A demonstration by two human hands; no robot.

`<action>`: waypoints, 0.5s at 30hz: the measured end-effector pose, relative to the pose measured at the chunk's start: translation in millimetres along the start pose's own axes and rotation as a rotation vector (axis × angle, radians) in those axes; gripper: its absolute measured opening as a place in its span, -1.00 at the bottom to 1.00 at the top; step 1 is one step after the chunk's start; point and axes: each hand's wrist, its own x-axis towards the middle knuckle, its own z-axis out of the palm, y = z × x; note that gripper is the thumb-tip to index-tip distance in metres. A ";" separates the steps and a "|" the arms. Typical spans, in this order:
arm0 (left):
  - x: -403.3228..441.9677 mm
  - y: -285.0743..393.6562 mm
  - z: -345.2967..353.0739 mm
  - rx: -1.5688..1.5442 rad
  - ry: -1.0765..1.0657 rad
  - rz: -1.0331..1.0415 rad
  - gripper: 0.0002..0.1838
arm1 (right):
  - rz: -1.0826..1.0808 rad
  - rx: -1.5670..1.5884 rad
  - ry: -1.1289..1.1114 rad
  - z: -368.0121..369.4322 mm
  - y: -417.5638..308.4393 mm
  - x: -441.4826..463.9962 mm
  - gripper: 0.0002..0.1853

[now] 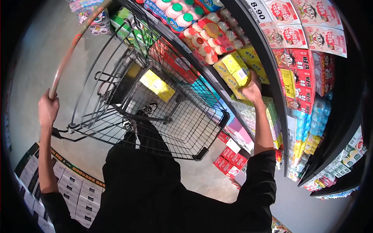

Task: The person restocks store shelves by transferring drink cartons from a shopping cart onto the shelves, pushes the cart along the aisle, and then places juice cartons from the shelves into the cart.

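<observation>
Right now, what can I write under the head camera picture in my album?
Left hand on the shopping cart handle, right hand holding a yellow multipack near red-capped bottles.

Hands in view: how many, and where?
2. The left hand, at picture left, grips the shopping cart handle; the right hand, right of centre, holds a yellow pack, some fingers hidden. No other hands visible.

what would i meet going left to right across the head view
left hand → loose yellow pack → held yellow pack → 7.90 price tag
</observation>
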 end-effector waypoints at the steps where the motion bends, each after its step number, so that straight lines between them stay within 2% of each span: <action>1: -0.2 -0.3 0.3 -0.013 0.002 -0.006 -0.81 | -0.105 -0.056 0.015 10.9 10.2 7.6 -0.21; 2: -0.2 0.1 0.2 -0.025 0.002 -0.012 -0.82 | -0.209 -0.110 0.029 20.7 21.8 11.2 -0.25; 3: -0.5 2.6 -0.8 -0.016 -0.006 -0.009 -0.82 | -0.100 -0.049 -0.022 25.5 16.8 8.6 -0.32; 6: -1.4 7.6 -6.1 0.022 -0.035 -0.041 -0.83 | -0.021 0.032 -0.096 34.7 16.0 7.6 -0.41; 7: -1.7 7.4 -5.0 0.016 -0.022 -0.043 -0.83 | -0.026 0.039 -0.114 40.9 22.3 7.9 -0.34; 11: -0.2 -2.6 0.4 -0.004 -0.007 -0.026 -0.83 | -0.081 0.065 -0.057 44.2 40.4 8.4 -0.29; 13: -0.6 -2.7 1.0 -0.005 -0.010 -0.020 -0.83 | -0.108 0.124 -0.296 30.0 32.4 13.5 -0.27; 14: -0.2 -2.8 0.6 -0.006 -0.002 -0.017 -0.83 | -0.105 0.123 -0.298 24.2 26.5 13.4 -0.27; 15: 0.3 -1.7 0.2 -0.007 -0.001 -0.017 -0.83 | -0.055 0.086 -0.345 18.5 17.0 14.4 -0.18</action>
